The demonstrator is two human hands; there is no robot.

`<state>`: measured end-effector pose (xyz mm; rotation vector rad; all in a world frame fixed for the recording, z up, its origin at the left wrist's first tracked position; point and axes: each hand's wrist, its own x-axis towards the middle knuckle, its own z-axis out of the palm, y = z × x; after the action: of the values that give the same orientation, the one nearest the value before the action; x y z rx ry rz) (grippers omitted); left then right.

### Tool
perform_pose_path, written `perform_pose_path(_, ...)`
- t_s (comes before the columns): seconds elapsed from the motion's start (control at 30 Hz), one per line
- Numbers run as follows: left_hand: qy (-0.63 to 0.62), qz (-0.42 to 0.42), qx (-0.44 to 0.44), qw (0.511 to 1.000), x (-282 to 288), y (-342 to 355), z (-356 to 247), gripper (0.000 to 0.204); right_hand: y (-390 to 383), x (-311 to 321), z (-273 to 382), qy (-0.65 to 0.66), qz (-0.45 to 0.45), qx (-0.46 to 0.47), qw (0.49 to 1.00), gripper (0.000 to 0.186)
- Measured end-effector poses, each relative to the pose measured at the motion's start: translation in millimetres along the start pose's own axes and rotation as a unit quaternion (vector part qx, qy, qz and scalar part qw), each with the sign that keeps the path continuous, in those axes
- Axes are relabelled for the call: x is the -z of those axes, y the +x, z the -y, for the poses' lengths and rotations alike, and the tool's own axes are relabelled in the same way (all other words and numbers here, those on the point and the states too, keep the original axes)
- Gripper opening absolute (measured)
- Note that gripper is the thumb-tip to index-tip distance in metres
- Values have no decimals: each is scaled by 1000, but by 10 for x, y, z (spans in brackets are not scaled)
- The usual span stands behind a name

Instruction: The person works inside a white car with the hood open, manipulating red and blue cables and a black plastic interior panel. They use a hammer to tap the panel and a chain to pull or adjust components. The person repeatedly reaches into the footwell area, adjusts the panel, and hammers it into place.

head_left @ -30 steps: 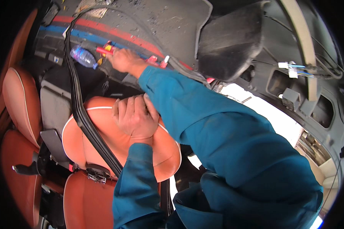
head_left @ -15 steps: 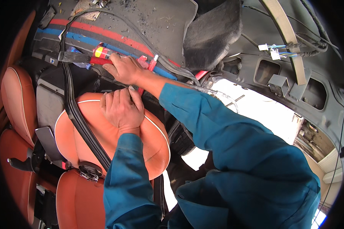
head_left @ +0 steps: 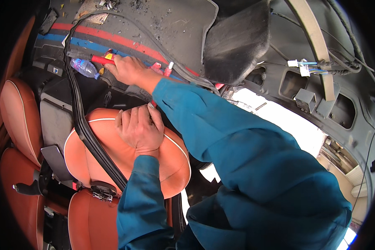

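Observation:
My right hand [head_left: 127, 71] is closed round the red handle of a brush [head_left: 99, 59], whose grey head points left over the striped floor mat [head_left: 112, 35]. Beside the brush, a clear plastic bottle [head_left: 85, 67] with a blue cap lies on its side. A red and yellow item [head_left: 109, 54] shows partly behind my right hand. My left hand [head_left: 141, 128] rests with bent fingers on the top of an orange seat backrest [head_left: 100, 139] with white piping. A bit of red [head_left: 153, 103] shows by its thumb; what it belongs to is hidden.
A black rubber strip [head_left: 80, 121] runs across the backrest and loops over the mat. Loose debris [head_left: 135, 6] lies on the mat. At the right are a black flap [head_left: 237, 41], a beige strap [head_left: 314, 41], white wire connectors [head_left: 302, 66] and a doorway's metal frame [head_left: 293, 79].
The view has shifted slightly. My right hand has moved a little left and up with the brush, and more of the bottle shows. My left hand stays on the backrest.

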<state>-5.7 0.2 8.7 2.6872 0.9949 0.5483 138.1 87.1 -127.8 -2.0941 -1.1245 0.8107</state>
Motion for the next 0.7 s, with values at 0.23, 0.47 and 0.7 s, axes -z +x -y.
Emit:
perform_pose_path(0.23, 16, -5, -9, 1000, -40, -53, 33, 16, 282, -137, -37, -43, 122, -89, 988, 69)
perform_pose_path(0.47, 18, -17, -14, 1000, -70, -31, 52, 19, -297, 159, 70, 15, -24, 3, 1000, 56)
perform_pose_path(0.7, 21, 10, 5, 1000, -31, -18, 44, 17, -366, 127, 38, 22, -132, 137, 981, 49)
